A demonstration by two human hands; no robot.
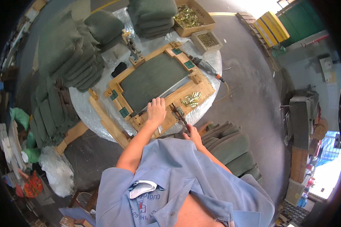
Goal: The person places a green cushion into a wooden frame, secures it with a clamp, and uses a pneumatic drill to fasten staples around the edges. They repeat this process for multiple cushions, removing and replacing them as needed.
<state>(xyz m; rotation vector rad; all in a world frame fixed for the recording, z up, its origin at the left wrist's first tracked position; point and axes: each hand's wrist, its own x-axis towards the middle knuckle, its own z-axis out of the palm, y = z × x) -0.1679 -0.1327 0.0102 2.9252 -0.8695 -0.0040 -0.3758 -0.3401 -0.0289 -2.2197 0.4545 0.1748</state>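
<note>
A dark green padded panel (155, 81) lies inside a wooden jig (205, 89) on a round table. My left hand (156, 111) rests on the jig's near edge, fingers laid over the bare metal strip (173, 90) along the panel. My right hand (193, 136) is closed around the handle end of a toggle clamp (179, 112) mounted on the jig's near side. Small brass-coloured metal fittings (191, 99) lie loose on the wood beside that clamp. A second toggle clamp (131, 47) stands at the jig's far side.
A power driver (206, 67) lies right of the jig. Behind it stand a carton of brass-coloured parts (188, 17) and a smaller box of screws (207, 41). Stacked green cushions (64, 45) rise at the left; more cushions (231, 147) lie near my right side.
</note>
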